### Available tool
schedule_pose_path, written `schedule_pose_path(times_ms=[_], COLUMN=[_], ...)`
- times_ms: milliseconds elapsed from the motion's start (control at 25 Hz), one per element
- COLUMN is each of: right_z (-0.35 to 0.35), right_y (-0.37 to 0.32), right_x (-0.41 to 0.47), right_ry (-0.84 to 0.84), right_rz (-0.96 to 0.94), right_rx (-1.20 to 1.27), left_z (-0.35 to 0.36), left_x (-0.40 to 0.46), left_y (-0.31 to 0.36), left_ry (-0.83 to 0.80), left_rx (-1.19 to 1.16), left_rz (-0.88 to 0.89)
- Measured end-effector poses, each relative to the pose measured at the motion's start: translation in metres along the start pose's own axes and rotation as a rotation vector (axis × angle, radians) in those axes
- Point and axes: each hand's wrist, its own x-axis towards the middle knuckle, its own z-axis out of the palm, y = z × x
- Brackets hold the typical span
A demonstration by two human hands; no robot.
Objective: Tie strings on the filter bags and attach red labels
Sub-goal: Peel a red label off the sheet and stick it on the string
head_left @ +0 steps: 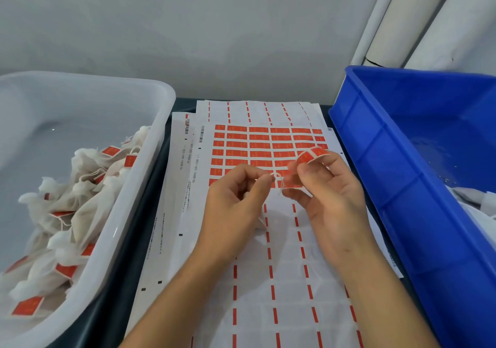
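Over the label sheet (257,146), which carries rows of red labels, my left hand (236,200) pinches a thin white string (276,177) between thumb and forefinger. A white filter bag (261,225) hangs under that palm, mostly hidden. My right hand (324,186) sits just right of the string and holds a peeled red label (311,154) curled over its fingertips. The string's loose end lies between the two hands.
A clear plastic tub (150,159) on the left holds several tied filter bags with red labels (67,213). A blue crate (397,165) stands on the right with white bags in its near corner. More sheets with peeled rows lie below my hands. White pipes rise at the back right.
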Motion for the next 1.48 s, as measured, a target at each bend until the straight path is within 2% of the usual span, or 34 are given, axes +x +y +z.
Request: schedule_pose_path(times_ms=[240,520,880,1160,1480], right_z=[0.008,0.006,0.002,0.012,0.013], right_y=[0.002,0.004,-0.001,-0.004,0.007], right_x=[-0.003,-0.002,-0.002,-0.009,-0.009], right_ry=[-0.011,0.070,0.202,-0.026,-0.028], right_rz=[-0.059,-0.081,-0.054,0.106,0.130], right_rx=[-0.103,-0.175,-0.097,-0.117,-0.217], left_z=[-0.003,-0.002,-0.006,-0.008,-0.009], left_x=[0.000,-0.001,0.001,0.002,0.002], left_y=[0.000,0.000,0.004,0.005,0.006], left_ry=[-0.040,-0.046,-0.031,-0.062,-0.125], left_rx=[0.015,0.052,0.083,0.083,0.061], left_rz=[0.072,0.048,0.015,0.046,0.058])
